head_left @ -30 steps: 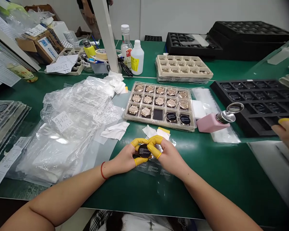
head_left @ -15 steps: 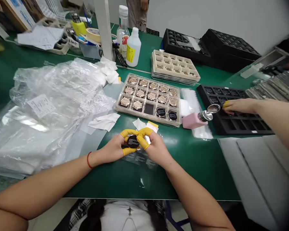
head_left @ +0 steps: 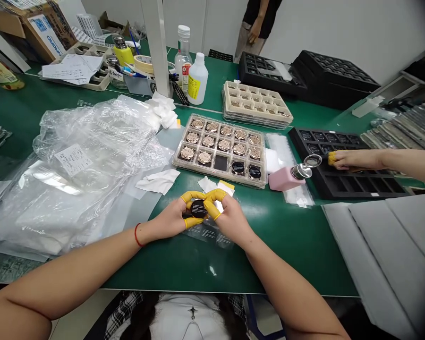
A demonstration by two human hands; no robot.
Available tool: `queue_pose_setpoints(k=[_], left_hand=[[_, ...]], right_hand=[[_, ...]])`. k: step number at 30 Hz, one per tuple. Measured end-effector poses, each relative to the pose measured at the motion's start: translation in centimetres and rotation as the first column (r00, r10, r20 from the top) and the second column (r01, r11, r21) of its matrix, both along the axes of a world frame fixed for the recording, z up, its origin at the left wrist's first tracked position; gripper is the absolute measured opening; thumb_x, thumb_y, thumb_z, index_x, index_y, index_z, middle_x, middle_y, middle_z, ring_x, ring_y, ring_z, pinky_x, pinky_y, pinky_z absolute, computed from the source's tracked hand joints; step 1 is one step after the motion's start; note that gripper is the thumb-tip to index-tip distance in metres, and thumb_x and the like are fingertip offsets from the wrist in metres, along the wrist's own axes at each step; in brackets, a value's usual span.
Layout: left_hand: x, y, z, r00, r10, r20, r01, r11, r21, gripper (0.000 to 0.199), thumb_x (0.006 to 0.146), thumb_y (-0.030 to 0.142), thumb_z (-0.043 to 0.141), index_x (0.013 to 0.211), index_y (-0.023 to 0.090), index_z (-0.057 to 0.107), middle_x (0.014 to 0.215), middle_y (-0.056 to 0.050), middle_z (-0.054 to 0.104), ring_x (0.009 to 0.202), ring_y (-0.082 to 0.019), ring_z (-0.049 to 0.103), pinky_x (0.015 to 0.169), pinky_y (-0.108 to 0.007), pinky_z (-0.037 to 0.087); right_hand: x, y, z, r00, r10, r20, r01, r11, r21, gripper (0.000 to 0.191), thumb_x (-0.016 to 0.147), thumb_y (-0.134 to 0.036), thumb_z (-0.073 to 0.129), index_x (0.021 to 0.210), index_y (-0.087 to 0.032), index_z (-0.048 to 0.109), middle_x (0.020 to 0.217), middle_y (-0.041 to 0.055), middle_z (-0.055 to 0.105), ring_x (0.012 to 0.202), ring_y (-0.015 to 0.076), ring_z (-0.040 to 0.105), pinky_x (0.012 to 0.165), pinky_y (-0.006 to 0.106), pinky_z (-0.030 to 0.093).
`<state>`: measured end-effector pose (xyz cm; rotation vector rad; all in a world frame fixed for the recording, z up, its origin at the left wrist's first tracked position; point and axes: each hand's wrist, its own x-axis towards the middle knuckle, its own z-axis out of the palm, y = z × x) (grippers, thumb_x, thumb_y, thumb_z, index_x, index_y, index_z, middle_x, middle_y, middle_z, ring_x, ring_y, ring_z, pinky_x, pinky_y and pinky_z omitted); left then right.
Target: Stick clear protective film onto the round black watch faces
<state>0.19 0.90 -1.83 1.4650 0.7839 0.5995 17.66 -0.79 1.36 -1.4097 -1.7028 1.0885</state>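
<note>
Between my two hands is a watch case with a round black face printed with white text (head_left: 199,208). My left hand (head_left: 172,218), in yellow finger cots, grips it from the left, with fingers around its edge. My right hand (head_left: 230,215), also in yellow finger cots, pinches its upper right edge. Under the hands lies a clear film sheet with white print (head_left: 208,233). Beyond them stands a clear compartment tray (head_left: 221,175). It holds several rose-gold watch cases (head_left: 204,157) and two black-faced ones (head_left: 237,167); one front compartment shows only its dark bottom.
Crumpled plastic bags (head_left: 102,141) cover the left. A pink pump bottle (head_left: 282,179) stands right of the tray. A co-worker's hand (head_left: 340,159) reaches into a black foam tray (head_left: 354,186). Behind are a white bottle (head_left: 197,80) and a stacked beige tray (head_left: 257,101).
The camera view has shifted slightly, with more of the far side showing. My hands keep the same grip on the watch case. The co-worker's arm has moved a little at the black tray.
</note>
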Motion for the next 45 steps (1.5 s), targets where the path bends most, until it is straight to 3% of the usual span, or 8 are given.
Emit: queue_pose_setpoints(k=[13,18,23,30,34,39,42,45], left_hand=[[0.1,-0.3,0.3,0.998,-0.005,0.055,0.011,0.994,-0.113,0.043,0.079,0.022,0.063,0.117,0.022,0.042,0.102,-0.003,0.061,0.089,-0.016,0.063,0.079,-0.028,0.051],[0.2,-0.2,0.8,0.999,0.016,0.032,-0.010,0.987,-0.163,0.045,0.078,0.024,0.065,0.116,0.023,0.042,0.098,-0.003,0.062,0.088,-0.017,0.063,0.078,-0.030,0.051],[0.3,-0.1,1.3,0.999,0.033,0.014,-0.029,0.977,-0.213,0.047,0.076,0.028,0.068,0.114,0.022,0.041,0.094,-0.003,0.063,0.088,-0.018,0.064,0.081,-0.032,0.051],[0.5,-0.2,1.0,0.996,0.086,0.033,-0.076,0.968,-0.239,0.049,0.072,0.028,0.070,0.112,0.021,0.042,0.091,-0.002,0.064,0.085,-0.017,0.065,0.081,-0.034,0.051],[0.4,-0.2,0.7,0.994,0.105,0.043,-0.092,0.968,-0.234,0.050,0.072,0.028,0.071,0.111,0.022,0.042,0.091,-0.002,0.065,0.087,-0.018,0.065,0.084,-0.035,0.050],[0.3,-0.2,0.3,0.990,0.135,0.048,-0.123,0.973,-0.194,0.049,0.072,0.027,0.071,0.112,0.022,0.042,0.091,-0.001,0.064,0.085,-0.017,0.065,0.080,-0.032,0.051],[0.2,-0.1,0.0,0.987,0.147,0.061,-0.136,0.979,-0.153,0.049,0.073,0.026,0.070,0.113,0.022,0.044,0.092,-0.001,0.064,0.083,-0.016,0.065,0.077,-0.029,0.051],[0.0,-0.1,-0.3,0.988,0.144,0.048,-0.139,0.986,-0.092,0.047,0.074,0.023,0.068,0.114,0.021,0.046,0.092,-0.001,0.063,0.080,-0.015,0.064,0.074,-0.026,0.051]], right_hand=[[0.0,-0.1,-0.2,1.000,0.002,0.022,-0.002,1.000,0.001,0.010,0.083,-0.025,0.048,0.078,-0.020,0.055,0.089,0.0035,0.060,0.088,0.0183,0.054,0.075,0.031,0.043],[1.9,1.0,0.1,0.980,0.012,0.198,-0.036,0.992,0.117,0.011,0.086,-0.026,0.050,0.089,-0.021,0.058,0.092,0.0038,0.064,0.088,0.0189,0.056,0.078,0.033,0.044],[4.7,3.2,-1.4,0.689,-0.207,0.694,0.011,0.961,0.276,0.014,0.082,-0.023,0.057,0.093,-0.016,0.061,0.092,0.0131,0.062,0.088,0.0274,0.055,0.075,0.040,0.043],[4.5,3.0,-3.4,0.446,-0.253,0.858,-0.031,0.954,0.298,0.004,0.077,-0.019,0.062,0.075,-0.018,0.059,0.069,0.0079,0.053,0.064,0.0206,0.055,0.055,0.031,0.040],[5.0,3.3,-2.8,0.519,-0.205,0.830,0.076,0.978,0.193,0.010,0.079,-0.025,0.062,0.084,-0.017,0.059,0.081,0.0094,0.056,0.075,0.0229,0.055,0.060,0.031,0.041],[3.5,1.7,-0.2,0.807,-0.228,0.545,0.097,0.961,0.258,0.016,0.090,-0.025,0.045,0.092,-0.019,0.060,0.088,0.0084,0.059,0.086,0.0236,0.053,0.071,0.034,0.042],[1.2,-0.6,0.8,0.929,-0.123,0.349,-0.012,0.933,0.360,0.020,0.092,-0.027,0.042,0.103,-0.023,0.059,0.092,0.0062,0.061,0.085,0.0208,0.053,0.072,0.032,0.042],[-0.7,-2.0,0.2,0.918,-0.021,0.396,-0.154,0.901,0.405,0.021,0.092,-0.028,0.042,0.097,-0.023,0.061,0.085,0.0071,0.062,0.079,0.0215,0.051,0.069,0.034,0.040]])
